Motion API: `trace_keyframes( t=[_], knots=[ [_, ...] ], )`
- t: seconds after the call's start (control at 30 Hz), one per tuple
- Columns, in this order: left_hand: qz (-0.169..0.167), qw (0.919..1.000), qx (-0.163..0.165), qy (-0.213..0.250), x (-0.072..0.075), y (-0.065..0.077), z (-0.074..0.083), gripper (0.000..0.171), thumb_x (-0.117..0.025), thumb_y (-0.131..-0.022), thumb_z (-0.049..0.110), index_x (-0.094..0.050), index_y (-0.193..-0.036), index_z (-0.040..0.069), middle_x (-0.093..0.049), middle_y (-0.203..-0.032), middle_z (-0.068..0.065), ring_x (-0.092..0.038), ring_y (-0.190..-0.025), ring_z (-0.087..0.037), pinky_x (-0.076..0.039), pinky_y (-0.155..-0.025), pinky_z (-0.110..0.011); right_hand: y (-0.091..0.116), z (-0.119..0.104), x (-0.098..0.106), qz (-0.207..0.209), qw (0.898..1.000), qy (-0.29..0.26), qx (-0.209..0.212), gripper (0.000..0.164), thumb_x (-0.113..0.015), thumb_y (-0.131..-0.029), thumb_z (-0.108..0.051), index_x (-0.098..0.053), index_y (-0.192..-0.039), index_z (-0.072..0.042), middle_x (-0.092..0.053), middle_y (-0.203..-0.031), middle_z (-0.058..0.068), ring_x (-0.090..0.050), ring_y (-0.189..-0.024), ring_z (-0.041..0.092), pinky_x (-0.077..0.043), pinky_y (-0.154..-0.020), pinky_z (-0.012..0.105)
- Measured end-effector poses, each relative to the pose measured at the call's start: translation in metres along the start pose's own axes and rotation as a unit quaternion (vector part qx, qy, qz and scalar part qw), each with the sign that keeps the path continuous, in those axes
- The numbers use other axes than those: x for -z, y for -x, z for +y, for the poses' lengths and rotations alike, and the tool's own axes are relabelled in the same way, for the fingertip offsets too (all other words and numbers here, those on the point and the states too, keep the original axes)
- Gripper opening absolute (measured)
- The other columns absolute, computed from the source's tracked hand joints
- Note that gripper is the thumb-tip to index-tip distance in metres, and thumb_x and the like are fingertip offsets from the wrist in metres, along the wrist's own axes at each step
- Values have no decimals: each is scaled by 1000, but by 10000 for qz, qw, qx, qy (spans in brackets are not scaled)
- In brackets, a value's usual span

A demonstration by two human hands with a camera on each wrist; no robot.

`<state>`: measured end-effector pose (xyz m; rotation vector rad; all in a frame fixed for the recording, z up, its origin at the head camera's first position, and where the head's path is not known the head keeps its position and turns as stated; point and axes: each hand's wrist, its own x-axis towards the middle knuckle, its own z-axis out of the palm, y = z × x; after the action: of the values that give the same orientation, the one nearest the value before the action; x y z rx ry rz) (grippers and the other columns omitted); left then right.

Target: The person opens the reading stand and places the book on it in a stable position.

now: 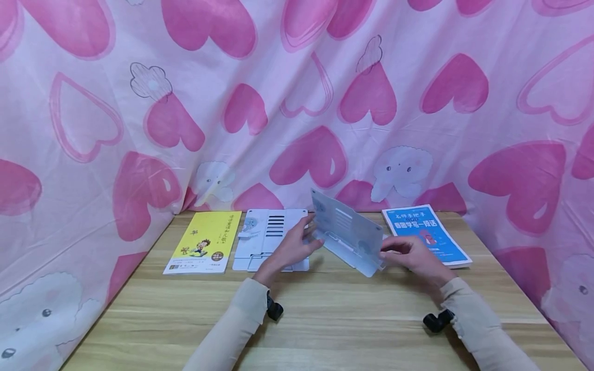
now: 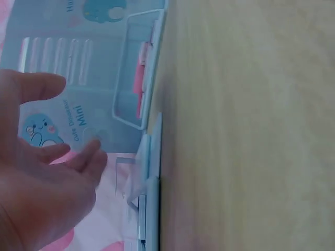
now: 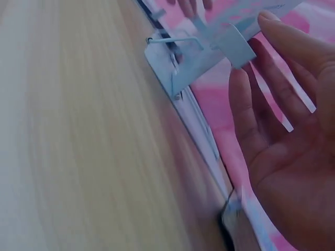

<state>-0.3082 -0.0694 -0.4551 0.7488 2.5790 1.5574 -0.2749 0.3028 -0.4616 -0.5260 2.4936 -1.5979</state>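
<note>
Pink heart-print curtain (image 1: 308, 154) behind, wood-grain tabletop (image 1: 325, 319) in front. Right hand (image 1: 410, 252) pinches the right edge of the pale blue stand (image 1: 357, 226), at a small tab (image 3: 236, 48): thumb one side, fingers the other. Left hand (image 1: 294, 245) is at the stand's other side, near its left edge, fingers loose and apart, gripping nothing; contact with the panel, cannot tell. So the pale blue stand sits between both hands, panel tilted up, base plate low against the tabletop. Slots, dinosaur prints and "Mini" lettering on the panel, plus a wire bracket (image 2: 155, 68) with a pink piece by it. Just left of that, the flat stand (image 1: 252, 247), similar slots, lying on the tabletop, partly hidden by the left hand. Yellow book (image 1: 204, 237) next, just left of the flat stand, cover up. Blue book (image 1: 424, 229) on the right, cover up, lower part behind the right hand. Beige sleeves (image 1: 236, 322) on both arms, black device (image 1: 438, 320) at each wrist.
</note>
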Motion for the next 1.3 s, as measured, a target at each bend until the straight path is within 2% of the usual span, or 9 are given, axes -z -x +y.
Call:
trace_keyframes(
  t=[0.2,0.3,0.47,0.63,0.7,0.8,0.97,1.1,1.3],
  knots=[
    [-61,9990,20,-435,1,2,-1,90,-69,-101,30,-19,-174,15,-32,-177,-16,-39,-160,-43,-39,-127,-62,-3,-13,-17,-427,9989,14,209,31,-81,-98,-23,-76,-128,-18,-69,-143,5,-63,-129,33,-57,-102,39],
    [-63,9991,53,-424,1,2,-1,90,-69,-102,31,-18,-175,20,-31,-178,-13,-38,-161,-40,-39,-127,-62,-2,-15,-23,-544,9983,-59,214,30,-82,-97,-22,-75,-126,-19,-68,-143,3,-61,-131,34,-58,-102,38],
    [-76,9994,-242,-236,1,-1,3,92,-65,-106,31,-5,-176,26,-23,-182,-5,-32,-165,-36,-39,-128,-58,-3,-18,-31,-814,9964,41,244,26,-80,-99,-24,-73,-124,-19,-70,-131,8,-64,-126,35,-57,-102,39],
    [595,9964,-559,-229,1,-3,19,88,-62,-110,35,-2,-175,32,-19,-183,-3,-35,-163,-37,-40,-127,-55,-4,-21,-40,-1022,9945,124,173,25,-79,-100,-27,-73,-124,-19,-71,-126,10,-68,-119,34,-55,-101,39],
    [1012,9908,-838,-326,2,-2,32,84,-62,-110,38,-9,-175,34,-22,-182,1,-38,-162,-33,-42,-127,-53,-5,-21,-42,-1031,9944,140,192,25,-78,-101,-27,-73,-124,-19,-71,-127,10,-69,-118,33,-56,-100,38],
    [1372,9785,-1454,-503,4,3,57,76,-66,-107,40,-26,-172,36,-31,-178,5,-40,-160,-27,-46,-124,-54,-5,-22,-45,-989,9948,110,214,23,-77,-102,-26,-74,-123,-18,-72,-128,9,-69,-116,31,-57,-100,37],
    [1355,9577,-2315,-1040,0,17,93,65,-77,-100,43,-51,-159,35,-44,-170,6,-43,-158,-18,-51,-120,-53,-6,-26,-52,-898,9955,127,270,19,-76,-103,-27,-76,-121,-19,-75,-126,6,-70,-115,29,-58,-100,34],
    [1353,9453,-2526,-1558,-6,27,104,59,-84,-96,41,-63,-150,32,-57,-158,5,-55,-147,-16,-56,-114,-43,-9,-27,-57,-645,9972,340,182,24,-75,-104,-36,-77,-124,-23,-76,-126,2,-69,-116,28,-59,-100,34],
    [1516,9316,-2563,-2083,-10,32,104,31,-84,-96,35,-78,-124,23,-68,-145,2,-66,-135,-17,-57,-112,-34,-14,-16,-58,125,9919,1263,-65,45,-75,-102,-43,-70,-140,-19,-70,-143,5,-65,-137,34,-53,-117,56]
  ],
)
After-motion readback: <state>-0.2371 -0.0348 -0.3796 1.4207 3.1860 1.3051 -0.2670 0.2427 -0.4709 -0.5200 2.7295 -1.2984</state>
